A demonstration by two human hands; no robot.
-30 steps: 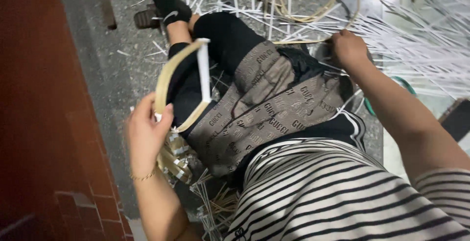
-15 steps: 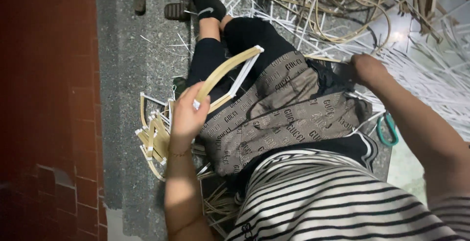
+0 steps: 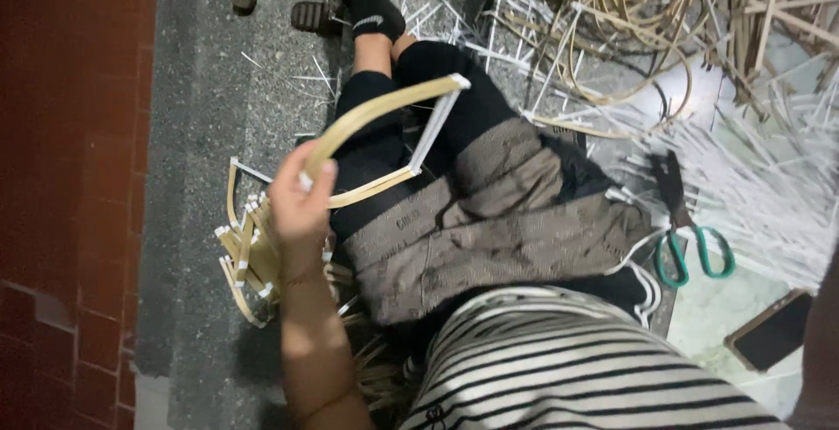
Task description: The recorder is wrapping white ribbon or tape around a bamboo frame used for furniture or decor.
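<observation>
The left hand [image 3: 297,198] pinches a light, springy bamboo frame [image 3: 389,142] at its near corner, above the pile of frames [image 3: 245,255] on the floor; the right hand is out of view.

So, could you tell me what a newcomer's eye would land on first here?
Probably the left hand, raised over the lap and gripping a bent bamboo frame with white-taped corners. Beside it on the grey floor lies a pile of similar frames. To the right, green-handled scissors rest among white strips.
</observation>
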